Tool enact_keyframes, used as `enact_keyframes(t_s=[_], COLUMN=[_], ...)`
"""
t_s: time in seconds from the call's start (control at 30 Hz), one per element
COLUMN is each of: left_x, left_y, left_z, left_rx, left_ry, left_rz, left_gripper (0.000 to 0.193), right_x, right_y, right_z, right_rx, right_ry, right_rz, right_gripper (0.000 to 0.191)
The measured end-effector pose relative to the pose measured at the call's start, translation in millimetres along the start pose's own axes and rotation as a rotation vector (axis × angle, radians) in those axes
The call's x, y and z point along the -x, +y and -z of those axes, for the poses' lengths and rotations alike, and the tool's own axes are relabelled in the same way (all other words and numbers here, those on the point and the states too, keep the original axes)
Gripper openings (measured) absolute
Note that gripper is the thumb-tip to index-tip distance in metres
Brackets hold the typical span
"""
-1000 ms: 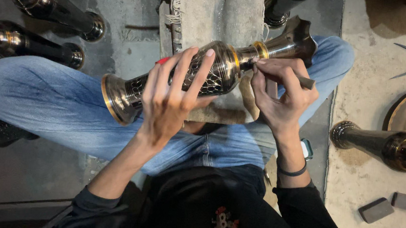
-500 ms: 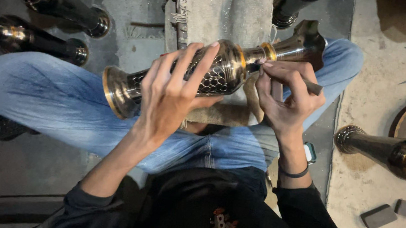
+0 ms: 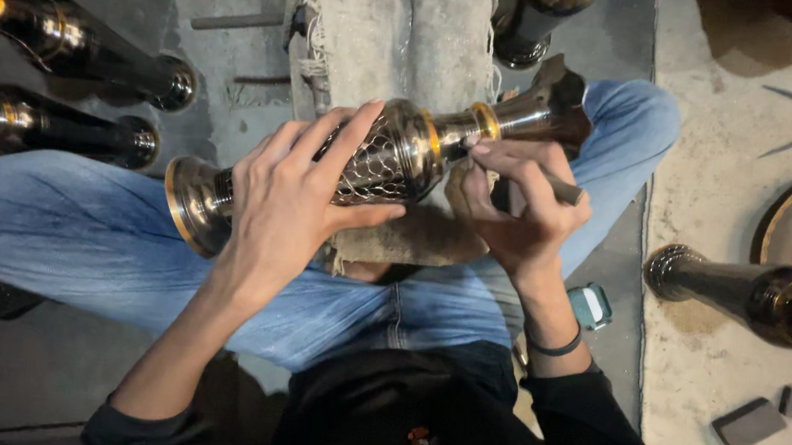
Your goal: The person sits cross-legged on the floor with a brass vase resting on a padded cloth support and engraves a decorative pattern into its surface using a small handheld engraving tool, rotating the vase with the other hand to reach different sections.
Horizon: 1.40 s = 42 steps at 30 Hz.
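While left hand [image 3: 295,207] steadies vase [image 3: 377,167], right hand [image 3: 515,211] seemingly pinching tool [image 3: 561,188]

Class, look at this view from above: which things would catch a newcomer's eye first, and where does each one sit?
First, the dark metal vase with brass bands and a scale-patterned belly, lying sideways across the person's lap at centre. The left hand grips its middle, while the right hand holds a thin dark tool against its neck. Similar dark vases lie on the floor at left.
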<state>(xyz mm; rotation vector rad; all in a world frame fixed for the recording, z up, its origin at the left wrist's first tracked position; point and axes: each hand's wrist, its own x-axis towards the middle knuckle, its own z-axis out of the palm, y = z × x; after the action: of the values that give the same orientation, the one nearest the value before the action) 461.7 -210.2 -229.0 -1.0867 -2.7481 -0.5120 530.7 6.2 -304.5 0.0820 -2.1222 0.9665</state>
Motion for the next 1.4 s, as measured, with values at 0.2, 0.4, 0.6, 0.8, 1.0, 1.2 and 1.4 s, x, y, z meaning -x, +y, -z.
enact_keyframes(t_s=[0.2,0.4,0.6,0.8,1.0,1.2,1.4], left_x=[-11.6,-22.3,-0.7,29.5,27.8,22.7,14.2], left_y=[2.8,1.8,24.5,23.4,1.8,-0.4,-2.5], left_z=[13.8,27.3,21.4,-6.2,-12.1,-3.6,7.4], left_rx=[0.098,0.273,-0.083,-0.283,-0.305,-0.278,-0.200], left_ry=[-0.114,-0.312,0.080,0.242,0.287,0.248,0.228], left_rz=[0.060,0.199,-0.001,-0.124,-0.180,-0.159,-0.146], left_gripper=[0.089,0.087,0.089,0.074,0.086,0.088,0.090], right_x=[-4.0,-14.4,-24.3,-28.4,-28.0,-29.0,-26.3], right_y=[-1.1,-7.9,-10.8,-19.5,-27.1,-24.7,-26.3], right_z=[5.0,13.8,20.9,13.6,12.1,10.7,11.4], right_rx=[-0.017,-0.037,-0.089,-0.071,-0.056,-0.061,-0.034], right_ry=[0.013,-0.005,-0.060,-0.035,-0.089,-0.107,-0.095], right_rz=[0.001,0.009,-0.009,0.012,-0.043,-0.028,0.012], right_gripper=[0.022,0.021,0.020,0.020,0.021,0.021,0.021])
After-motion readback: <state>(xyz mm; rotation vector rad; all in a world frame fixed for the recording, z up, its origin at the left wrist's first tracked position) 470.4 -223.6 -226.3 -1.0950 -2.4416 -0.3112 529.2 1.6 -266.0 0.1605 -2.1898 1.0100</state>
